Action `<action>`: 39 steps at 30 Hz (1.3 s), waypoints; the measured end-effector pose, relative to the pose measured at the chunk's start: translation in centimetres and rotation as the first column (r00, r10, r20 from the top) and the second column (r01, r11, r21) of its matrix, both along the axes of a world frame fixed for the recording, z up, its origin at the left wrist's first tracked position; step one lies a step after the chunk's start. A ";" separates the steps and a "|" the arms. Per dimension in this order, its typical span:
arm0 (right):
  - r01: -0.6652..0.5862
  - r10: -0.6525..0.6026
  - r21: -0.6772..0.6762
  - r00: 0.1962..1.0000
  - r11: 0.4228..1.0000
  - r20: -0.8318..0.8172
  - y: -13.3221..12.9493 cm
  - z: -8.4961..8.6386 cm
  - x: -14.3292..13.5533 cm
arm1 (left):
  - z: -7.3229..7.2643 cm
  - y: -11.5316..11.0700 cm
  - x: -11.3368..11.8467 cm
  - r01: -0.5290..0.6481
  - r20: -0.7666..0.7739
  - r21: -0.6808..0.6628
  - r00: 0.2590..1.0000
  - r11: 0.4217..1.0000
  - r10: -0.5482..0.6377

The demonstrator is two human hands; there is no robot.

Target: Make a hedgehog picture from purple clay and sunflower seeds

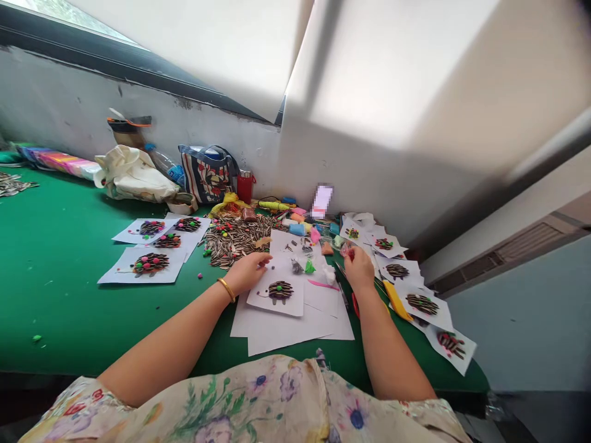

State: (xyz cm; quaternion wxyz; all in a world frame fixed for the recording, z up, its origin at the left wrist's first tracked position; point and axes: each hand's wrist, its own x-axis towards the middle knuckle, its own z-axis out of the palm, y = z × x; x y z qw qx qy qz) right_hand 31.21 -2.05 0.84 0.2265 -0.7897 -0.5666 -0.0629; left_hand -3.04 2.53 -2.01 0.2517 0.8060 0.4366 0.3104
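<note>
A white card lies before me with a hedgehog of striped sunflower seeds, a green dot on its back. My left hand rests beside the card's upper left, near the seed pile; its fingers are loosely bent and apart, with nothing visible in them. Over at the right, my right hand pinches a small clear wrapper with something pink inside. Between the hands are lumps of grey clay, green clay and white clay, plus a pink strip.
Finished-looking hedgehog cards lie left and right. Scissors and a yellow tool sit by my right forearm. Farther back stand a striped bag, a red flask and a cream bag, against the wall.
</note>
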 end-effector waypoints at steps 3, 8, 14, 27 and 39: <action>-0.245 0.264 0.120 0.949 0.962 -0.175 -1.2 -0.1 -3.0 | 0.8 -1.1 0.4 -0.025 0.026 0.063 0.999 0.998 0.024; -0.509 0.625 0.388 0.726 0.768 -0.286 -2.9 -0.5 -8.6 | 2.6 -4.0 2.2 -0.007 0.158 0.178 0.987 0.984 -0.022; -0.594 0.701 0.393 0.674 0.702 -0.234 -3.9 0.3 -11.5 | 3.4 -6.1 3.3 0.057 0.307 0.175 0.945 0.983 -0.110; -0.612 0.708 0.356 0.633 0.706 -0.314 -4.4 -0.3 -12.5 | 2.6 -5.8 3.4 -0.021 0.147 0.127 0.989 0.992 0.002; -0.662 0.714 0.281 0.681 0.694 -0.160 -5.0 -0.2 -13.3 | 2.4 -6.2 3.6 0.039 0.063 0.202 0.997 0.979 -0.053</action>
